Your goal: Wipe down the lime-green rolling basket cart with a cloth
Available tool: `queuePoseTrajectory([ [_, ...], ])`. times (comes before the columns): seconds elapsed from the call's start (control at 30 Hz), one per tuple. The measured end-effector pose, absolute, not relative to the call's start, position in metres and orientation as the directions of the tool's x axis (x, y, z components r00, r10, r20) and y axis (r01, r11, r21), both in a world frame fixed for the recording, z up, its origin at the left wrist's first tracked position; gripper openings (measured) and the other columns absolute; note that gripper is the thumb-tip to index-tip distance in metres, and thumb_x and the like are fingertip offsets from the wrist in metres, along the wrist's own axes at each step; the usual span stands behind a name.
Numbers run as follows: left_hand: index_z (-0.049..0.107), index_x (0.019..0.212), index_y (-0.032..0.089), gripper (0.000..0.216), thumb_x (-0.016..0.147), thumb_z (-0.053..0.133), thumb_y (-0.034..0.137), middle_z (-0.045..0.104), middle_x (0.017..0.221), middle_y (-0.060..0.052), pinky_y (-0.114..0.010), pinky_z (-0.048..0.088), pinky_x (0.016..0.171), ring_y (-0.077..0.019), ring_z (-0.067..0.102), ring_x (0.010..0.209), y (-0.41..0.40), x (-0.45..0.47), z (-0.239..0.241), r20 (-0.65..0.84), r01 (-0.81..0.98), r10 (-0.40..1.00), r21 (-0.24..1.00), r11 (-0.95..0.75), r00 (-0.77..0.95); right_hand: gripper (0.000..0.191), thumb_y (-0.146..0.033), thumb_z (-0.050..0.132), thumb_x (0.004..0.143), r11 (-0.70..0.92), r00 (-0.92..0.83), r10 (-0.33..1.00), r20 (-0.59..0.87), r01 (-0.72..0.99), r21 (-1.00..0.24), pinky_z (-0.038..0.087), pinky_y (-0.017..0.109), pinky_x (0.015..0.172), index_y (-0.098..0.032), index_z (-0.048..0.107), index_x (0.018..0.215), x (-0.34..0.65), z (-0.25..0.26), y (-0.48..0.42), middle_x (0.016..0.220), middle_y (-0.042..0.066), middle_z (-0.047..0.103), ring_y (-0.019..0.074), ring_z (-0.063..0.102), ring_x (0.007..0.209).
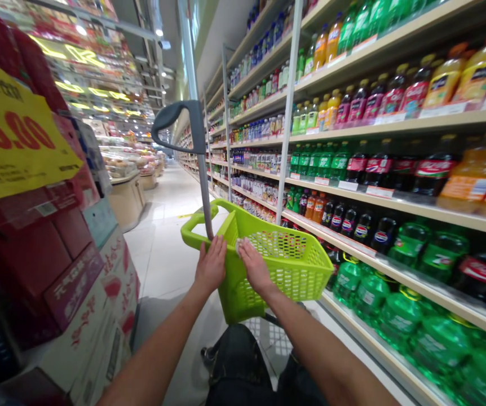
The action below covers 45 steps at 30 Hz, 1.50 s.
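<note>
With left grip [211,265] extended, not clamped, touching near rim of lime-green rolling basket [232,293]; with right grip [253,265] touching there too, cannot tell if pinching white scrap [238,245]. Looks light, stiff, smooth; better to hold by rim or grey handle [197,127]. Reaching forward with both forearms [169,335]. Can see basket apparently on floor [162,248], beside soft-drink shelves [437,210].

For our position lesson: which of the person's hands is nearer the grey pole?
Left. The left hand is beside the grey pole, at its lower end; the right hand is farther right.
</note>
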<state>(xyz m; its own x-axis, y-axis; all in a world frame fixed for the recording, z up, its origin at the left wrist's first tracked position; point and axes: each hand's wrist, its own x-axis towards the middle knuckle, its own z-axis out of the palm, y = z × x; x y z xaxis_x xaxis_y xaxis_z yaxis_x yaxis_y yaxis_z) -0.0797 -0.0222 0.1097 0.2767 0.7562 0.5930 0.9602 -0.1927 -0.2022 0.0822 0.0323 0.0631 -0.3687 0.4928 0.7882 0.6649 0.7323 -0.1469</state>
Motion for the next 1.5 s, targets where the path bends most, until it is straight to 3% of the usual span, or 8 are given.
queuePoseTrajectory([
  [0.23,0.037,0.127,0.004,0.063,0.066,0.039,0.018,0.033,0.137,-0.014,-0.049,0.009,0.106,-0.0256,0.022,0.130,-0.026,-0.064,0.107,0.571,0.978,0.794,-0.152,-0.146,0.207,0.056,0.007,0.033,0.071,0.575,-0.142,0.619,0.772,0.752,-0.322,0.031,0.045,0.103,-0.013,0.048,0.121,0.136,0.035,0.026,0.129,0.012,0.045,0.0199,0.032,0.126],
  [0.47,0.036,0.128,0.005,0.064,0.065,0.039,0.017,0.033,0.137,-0.014,-0.051,0.010,0.105,-0.0264,0.023,0.130,-0.029,-0.062,0.108,0.555,0.969,0.798,-0.195,-0.149,0.235,0.047,-0.001,0.036,0.079,0.743,-0.352,0.479,0.804,0.650,-0.159,0.027,0.038,0.106,-0.016,0.047,0.122,0.087,0.046,0.016,0.132,0.008,0.043,0.0144,0.022,0.130],
  [0.73,0.034,0.129,0.003,0.066,0.064,0.038,0.018,0.032,0.138,-0.015,-0.052,0.009,0.105,-0.0274,0.021,0.130,-0.025,-0.052,0.104,0.579,0.980,0.792,-0.151,-0.129,0.193,0.053,0.004,0.031,0.072,0.462,-0.055,0.628,0.776,0.829,-0.315,0.032,0.046,0.100,-0.012,0.050,0.119,0.207,0.018,0.028,0.129,0.014,0.045,0.0205,0.031,0.126],
  [1.0,0.033,0.129,0.003,0.068,0.064,0.039,0.020,0.031,0.138,-0.015,-0.053,0.012,0.104,-0.0285,0.019,0.130,-0.027,-0.040,0.105,0.563,0.973,0.796,-0.179,-0.144,0.221,0.045,-0.002,0.035,0.080,0.652,-0.265,0.558,0.786,0.726,-0.218,0.026,0.043,0.105,-0.016,0.049,0.120,0.150,0.031,0.023,0.131,0.009,0.043,0.0157,0.022,0.130],
  [1.17,0.033,0.129,0.004,0.068,0.063,0.039,0.019,0.031,0.138,-0.015,-0.052,0.012,0.104,-0.0279,0.018,0.130,-0.023,-0.031,0.101,0.579,0.975,0.785,-0.155,-0.158,0.219,0.047,0.000,0.032,0.077,0.531,-0.110,0.606,0.788,0.794,-0.298,0.027,0.047,0.104,-0.016,0.053,0.116,0.229,0.017,0.034,0.126,0.010,0.049,0.0189,0.027,0.128],
  [1.27,0.034,0.128,0.004,0.068,0.063,0.041,0.020,0.031,0.138,-0.016,-0.050,0.012,0.104,-0.0282,0.019,0.130,-0.021,-0.019,0.100,0.582,0.980,0.789,-0.128,-0.150,0.197,0.051,0.000,0.031,0.074,0.492,-0.028,0.624,0.781,0.790,-0.365,0.030,0.047,0.102,-0.014,0.052,0.118,0.222,0.018,0.041,0.124,0.011,0.050,0.0204,0.032,0.126],
  [1.4,0.039,0.125,0.005,0.064,0.063,0.043,0.020,0.037,0.135,-0.016,-0.048,0.016,0.104,-0.0283,0.024,0.128,-0.022,-0.011,0.106,0.584,0.972,0.778,-0.105,-0.211,0.232,0.048,-0.003,0.029,0.078,0.659,-0.134,0.588,0.797,0.651,-0.377,0.033,0.041,0.102,-0.010,0.047,0.122,0.141,0.051,0.034,0.126,0.013,0.048,0.0184,0.034,0.124],
  [1.5,0.043,0.122,0.013,0.053,0.069,0.038,0.018,0.048,0.128,-0.010,-0.045,0.015,0.105,-0.0224,0.036,0.122,-0.023,-0.024,0.119,0.587,0.940,0.742,-0.117,-0.320,0.325,0.046,-0.006,0.032,0.082,0.765,-0.181,0.494,0.850,0.556,-0.325,0.029,0.036,0.106,-0.012,0.043,0.126,0.093,0.088,0.017,0.134,0.011,0.038,0.0163,0.028,0.128],
])
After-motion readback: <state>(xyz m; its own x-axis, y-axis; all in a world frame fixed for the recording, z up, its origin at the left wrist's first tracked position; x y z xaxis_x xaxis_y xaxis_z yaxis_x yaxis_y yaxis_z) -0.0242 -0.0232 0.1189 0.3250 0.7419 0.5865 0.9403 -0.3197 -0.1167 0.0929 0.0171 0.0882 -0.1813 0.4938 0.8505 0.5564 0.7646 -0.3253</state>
